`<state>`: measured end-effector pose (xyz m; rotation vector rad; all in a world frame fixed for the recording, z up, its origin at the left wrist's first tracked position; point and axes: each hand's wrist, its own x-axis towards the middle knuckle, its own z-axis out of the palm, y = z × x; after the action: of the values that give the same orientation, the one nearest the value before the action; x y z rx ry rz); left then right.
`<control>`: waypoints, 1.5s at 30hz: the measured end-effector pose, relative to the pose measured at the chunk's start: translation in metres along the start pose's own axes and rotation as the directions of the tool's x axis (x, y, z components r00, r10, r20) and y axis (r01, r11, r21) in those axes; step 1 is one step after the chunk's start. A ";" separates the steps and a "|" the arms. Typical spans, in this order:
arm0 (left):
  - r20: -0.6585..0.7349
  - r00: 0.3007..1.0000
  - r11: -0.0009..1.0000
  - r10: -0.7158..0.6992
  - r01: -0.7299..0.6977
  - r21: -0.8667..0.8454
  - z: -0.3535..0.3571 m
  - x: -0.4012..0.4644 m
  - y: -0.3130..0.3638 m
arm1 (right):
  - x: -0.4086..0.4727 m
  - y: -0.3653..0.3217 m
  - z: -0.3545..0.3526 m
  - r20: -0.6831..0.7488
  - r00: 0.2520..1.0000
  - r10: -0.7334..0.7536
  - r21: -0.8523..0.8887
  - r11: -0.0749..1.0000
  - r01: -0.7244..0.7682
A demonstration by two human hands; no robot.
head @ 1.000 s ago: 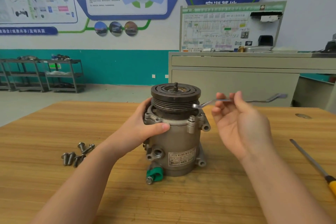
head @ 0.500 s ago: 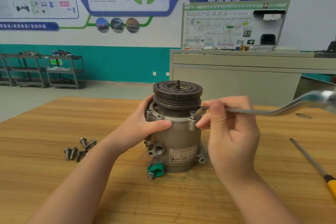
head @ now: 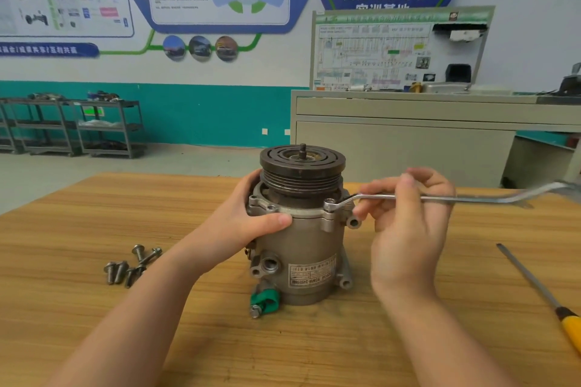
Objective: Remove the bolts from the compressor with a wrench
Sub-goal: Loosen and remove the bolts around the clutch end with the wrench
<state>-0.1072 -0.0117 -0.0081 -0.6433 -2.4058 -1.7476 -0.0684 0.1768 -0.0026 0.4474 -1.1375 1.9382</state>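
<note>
Compressor [head: 298, 248]: it stands upright near the middle of the wooden desk [head: 94, 308], pulley end up, label facing you, long axis vertical.

Left hand [head: 251, 223]: you wrap the upper housing from the left, thumb laid across the front just under the flange. This grip is closed round the body and steadies it.

Right hand [head: 405, 223]: your fingers and thumb pinch the shank of the ring wrench [head: 377, 197] just right of the compressor, palm turned toward you.

Change: a second ago the wrench ring hung free beside the pulley, clear of the flange. Half a second ago it was dropping toward the front-right ear. Now the ring sits over the flange bolt [head: 329, 205], and your right hand has slid in along the shank.

Meaning for the task: the tool looks engaged, so the loosening stroke can begin. I cannot tell whether the ring is fully seated down on the bolt head.

Wrench direction: its long axis lies nearly level and runs left to right, ring end at the compressor, far end [head: 559, 188] toward the right edge of view and blurred there. The handle cranks up just off the ring.

Done so far: loose bolts [head: 132, 265] lie in a small heap on the desk, left of the compressor and apart from it.

Also on the desk: a yellow-handled screwdriver [head: 534, 289] lies to the right, tip pointing away from you.
</note>
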 end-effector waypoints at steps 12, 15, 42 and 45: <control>0.001 1.000 1.000 0.012 -0.012 -0.013 -0.001 0.001 -0.001 | 0.004 -0.012 -0.003 0.267 0.909 -0.321 -0.198 0.905 0.377; -0.002 1.000 1.000 0.015 -0.015 -0.012 0.000 0.001 -0.001 | -0.003 -0.008 -0.005 0.375 0.832 -0.410 -0.281 0.805 0.523; 0.020 0.999 0.999 0.036 -0.036 -0.006 -0.004 0.002 -0.005 | 0.006 -0.006 -0.005 0.080 0.971 -0.226 -0.206 0.949 0.238; 0.024 0.999 0.998 0.047 -0.046 -0.032 -0.003 0.003 -0.007 | -0.003 -0.005 -0.006 0.185 0.911 -0.369 -0.285 0.867 0.410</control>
<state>-0.1126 -0.0158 -0.0119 -0.7229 -2.3634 -1.7730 -0.0623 0.1814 -0.0053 0.5782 -1.2992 1.3607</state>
